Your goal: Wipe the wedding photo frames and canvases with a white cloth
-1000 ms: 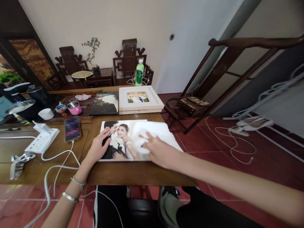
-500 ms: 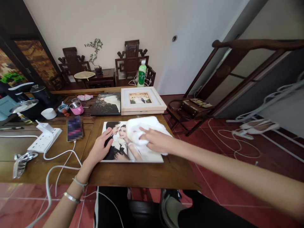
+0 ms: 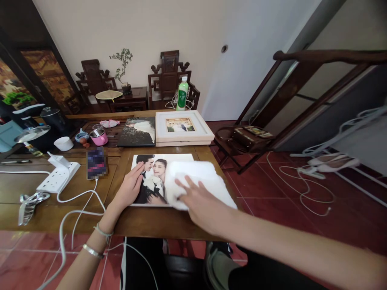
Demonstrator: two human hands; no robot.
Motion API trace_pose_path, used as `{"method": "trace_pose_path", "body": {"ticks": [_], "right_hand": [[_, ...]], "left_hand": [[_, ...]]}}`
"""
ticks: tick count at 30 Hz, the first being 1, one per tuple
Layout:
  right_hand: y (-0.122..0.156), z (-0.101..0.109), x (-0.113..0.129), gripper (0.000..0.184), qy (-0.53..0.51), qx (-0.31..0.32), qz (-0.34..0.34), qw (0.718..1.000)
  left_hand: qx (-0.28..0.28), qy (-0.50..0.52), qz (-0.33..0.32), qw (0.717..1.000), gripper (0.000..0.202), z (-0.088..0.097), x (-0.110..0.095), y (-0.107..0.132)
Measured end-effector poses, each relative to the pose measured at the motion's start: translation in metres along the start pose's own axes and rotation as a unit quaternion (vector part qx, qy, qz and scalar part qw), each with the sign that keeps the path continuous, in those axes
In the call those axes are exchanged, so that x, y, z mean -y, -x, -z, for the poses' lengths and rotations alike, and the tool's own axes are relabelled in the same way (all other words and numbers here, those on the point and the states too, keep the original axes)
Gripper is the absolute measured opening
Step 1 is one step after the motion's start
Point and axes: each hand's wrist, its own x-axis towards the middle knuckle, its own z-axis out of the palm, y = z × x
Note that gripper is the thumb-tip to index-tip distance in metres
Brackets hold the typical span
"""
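Note:
A large photo print (image 3: 151,179) of a couple lies flat on the wooden table (image 3: 145,221). My left hand (image 3: 128,189) rests flat on its left edge, fingers spread. My right hand (image 3: 199,203) presses a white cloth (image 3: 196,181) onto the right half of the print, fingers stretched over the cloth. The cloth hides the print's right side and hangs past the table's right edge.
Behind the print lie a white framed photo (image 3: 181,127) and a dark photo print (image 3: 137,132). To the left are a phone (image 3: 96,163) on a cable, a white power strip (image 3: 59,177), a pink pot (image 3: 98,137) and a white bowl (image 3: 63,143). A green bottle (image 3: 182,94) stands at the back.
My right hand has drawn the cloth back toward me and to the right, after wiping further up the print half a second ago. My left hand has stayed on the print's left edge.

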Motion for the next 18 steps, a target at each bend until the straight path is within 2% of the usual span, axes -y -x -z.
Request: {"method": "trace_pose_path", "body": {"ticks": [1, 4, 7, 10, 13, 18], "right_hand": [[0.012, -0.002, 0.012, 0.052, -0.019, 0.039, 0.007, 0.999], [0.033, -0.007, 0.033, 0.048, -0.061, 0.093, 0.046, 0.993], [0.028, -0.007, 0.029, 0.047, -0.071, 0.079, 0.077, 0.991], [0.003, 0.001, 0.006, 0.049, -0.067, 0.009, 0.098, 0.993], [-0.034, 0.011, -0.024, 0.048, -0.053, -0.044, 0.123, 0.990], [-0.087, 0.019, -0.059, 0.048, -0.008, -0.109, 0.092, 0.990]], "left_hand": [[0.001, -0.003, -0.003, 1.000, 0.047, 0.000, 0.001, 0.000], [0.004, -0.011, -0.014, 1.000, 0.047, -0.001, 0.002, 0.000], [0.008, -0.017, -0.021, 1.000, 0.046, -0.001, 0.003, 0.000], [0.015, -0.025, -0.022, 0.999, 0.047, 0.001, 0.002, 0.000], [0.016, -0.029, -0.026, 0.999, 0.047, 0.001, 0.001, 0.000], [0.007, -0.013, -0.024, 1.000, 0.046, 0.001, 0.003, 0.000]]}}
